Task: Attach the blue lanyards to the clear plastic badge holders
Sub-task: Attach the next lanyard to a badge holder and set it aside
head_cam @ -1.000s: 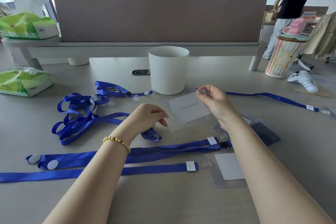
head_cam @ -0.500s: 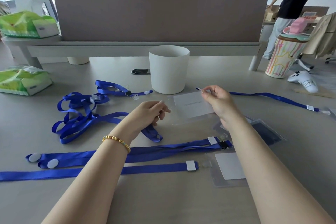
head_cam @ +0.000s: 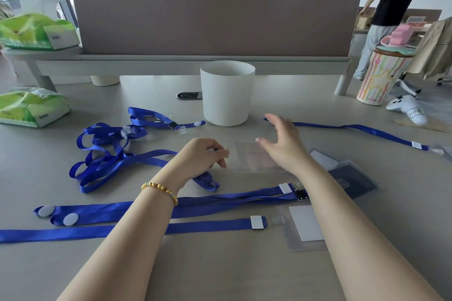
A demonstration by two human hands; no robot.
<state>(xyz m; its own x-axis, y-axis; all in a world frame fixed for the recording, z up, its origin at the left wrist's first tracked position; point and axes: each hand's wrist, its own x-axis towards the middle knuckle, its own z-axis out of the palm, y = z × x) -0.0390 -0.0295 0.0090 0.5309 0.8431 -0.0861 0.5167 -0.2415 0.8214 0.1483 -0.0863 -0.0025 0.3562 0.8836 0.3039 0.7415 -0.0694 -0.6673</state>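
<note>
Head view: left hand (head_cam: 205, 154) pinches clear badge holder (head_cam: 254, 156) mid-counter; right hand (head_cam: 281, 139) open. Holder light, floppy, slippery; best held by edges.

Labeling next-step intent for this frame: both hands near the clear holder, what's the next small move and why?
Probably bring the right hand toward the lanyard end lying just beyond its fingertips. That hand is open and holds nothing, while the left hand pinches the near edge of the clear badge holder, which has no lanyard clipped on.
</note>
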